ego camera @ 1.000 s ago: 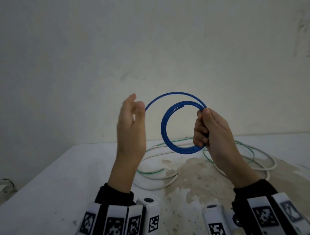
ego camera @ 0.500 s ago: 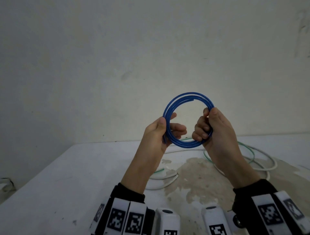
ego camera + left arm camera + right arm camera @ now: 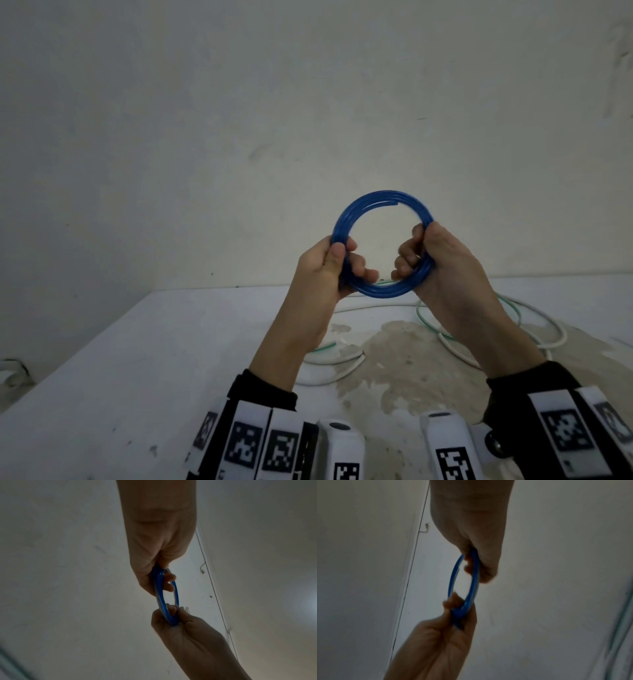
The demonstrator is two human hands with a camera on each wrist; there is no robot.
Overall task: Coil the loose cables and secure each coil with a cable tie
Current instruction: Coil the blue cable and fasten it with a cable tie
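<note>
**Blue coil gathered, not yet tied**

Since a second ago my left hand [image 3: 327, 270] has come across from open air to grip the left side of the blue cable coil [image 3: 382, 205], and the last loose loop has closed into the ring; my right hand [image 3: 433, 263] keeps its fingers curled round the right side; the coil stands upright between both hands, above the white table [image 3: 137, 359]. Biggest risk, as I judge it: the springy turns fly open if either grip eases, because no tie holds them and I see no cable tie in view; next, freeing one hand to fetch a tie leaves one grip holding every turn; smaller, the cut end [image 3: 394, 204] at the top could slip out; smallest, the white cable [image 3: 555, 330] and green cable [image 3: 424, 317] lying loose below could snag the coil if I lower it.
</note>
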